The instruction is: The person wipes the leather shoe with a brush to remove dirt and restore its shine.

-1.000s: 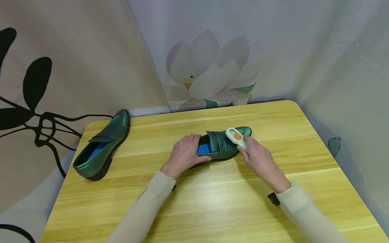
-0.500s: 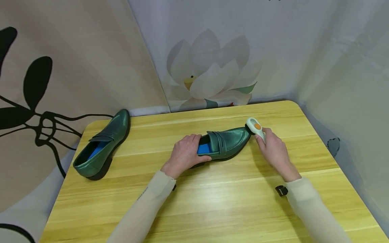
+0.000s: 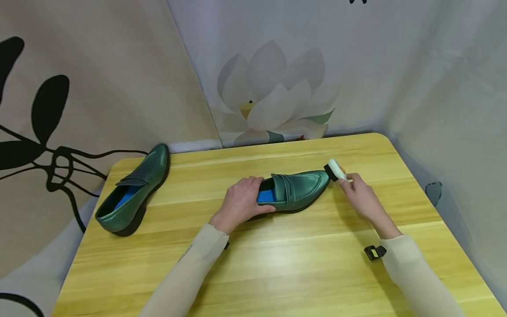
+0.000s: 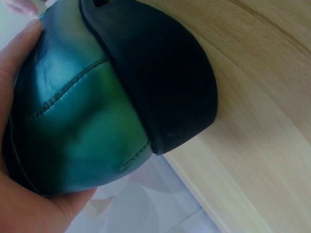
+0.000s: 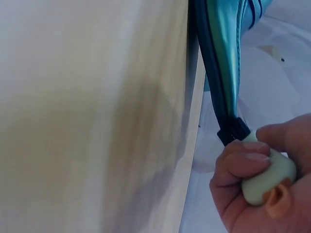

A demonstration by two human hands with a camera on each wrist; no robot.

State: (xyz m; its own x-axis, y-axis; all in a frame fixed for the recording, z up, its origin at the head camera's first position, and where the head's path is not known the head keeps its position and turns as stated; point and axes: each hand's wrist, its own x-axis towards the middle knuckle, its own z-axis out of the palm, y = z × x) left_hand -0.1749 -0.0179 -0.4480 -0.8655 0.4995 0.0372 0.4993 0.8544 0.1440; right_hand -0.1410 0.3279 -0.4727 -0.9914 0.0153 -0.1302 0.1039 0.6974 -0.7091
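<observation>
Wood table [image 3: 285, 273]; held shoe [image 3: 303, 187] mid-table, probably light, slick, stiffish, best gripped at the back. Left hand [image 3: 242, 202] curled round it there; right hand [image 3: 362, 194] curled around brush [image 3: 336, 170], bristles at toe. Brush likely light, rigid.

Both arms reached in from the lower edge of the head view. The left forearm [image 3: 184, 275] leaned toward the right, and the left hand [image 3: 239, 201], its back turned upward, gripped with the thumb [image 3: 264, 208] spread from the fingers. The right forearm [image 3: 417, 275] leaned toward the left; the right hand [image 3: 365, 199] made a tighter grip, with curled fingers.
</observation>
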